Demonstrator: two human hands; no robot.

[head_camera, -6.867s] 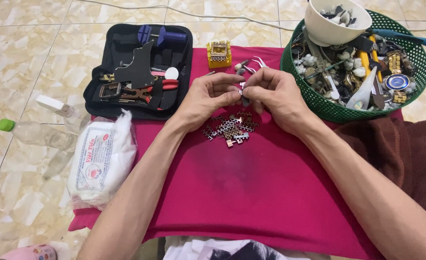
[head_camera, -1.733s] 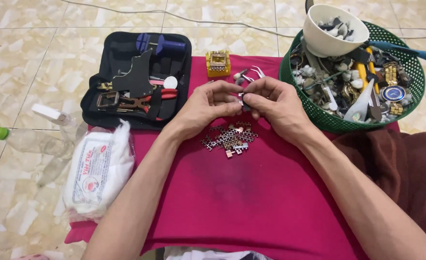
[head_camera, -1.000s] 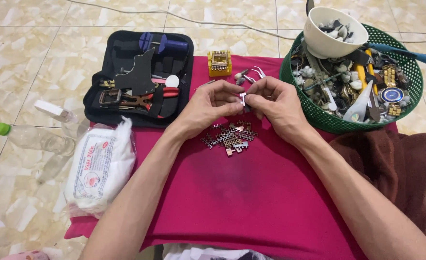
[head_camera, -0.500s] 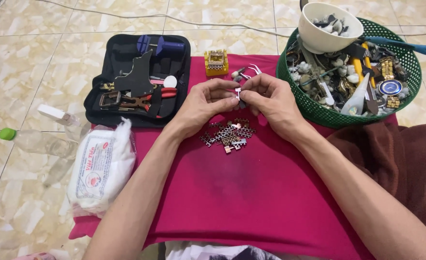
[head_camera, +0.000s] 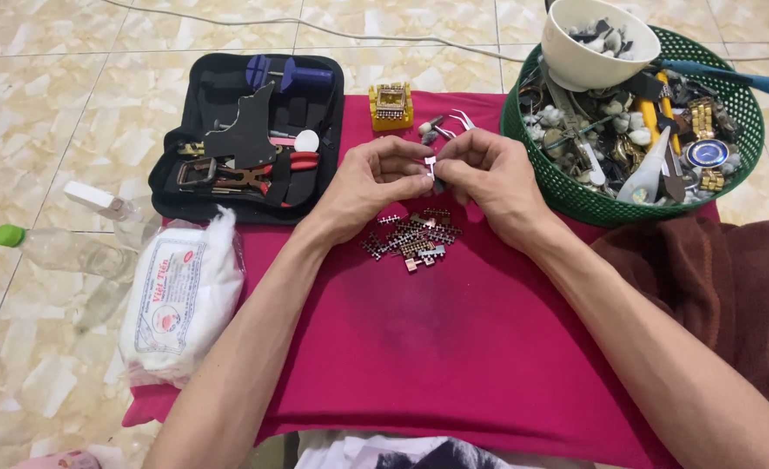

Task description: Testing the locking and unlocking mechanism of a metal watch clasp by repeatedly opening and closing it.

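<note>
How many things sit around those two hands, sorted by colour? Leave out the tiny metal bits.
Black: 1, tool case
Green: 1, basket
White: 2, bowl, cotton bag
Yellow: 1, small block holder
Red-pink: 1, cloth
Brown: 1, towel
Clear: 1, bottle with green cap
Total: 8

Since half a second ago, both hands (left hand (head_camera: 374,184), right hand (head_camera: 487,174)) have barely shifted, fingertips pinching closer together.
</note>
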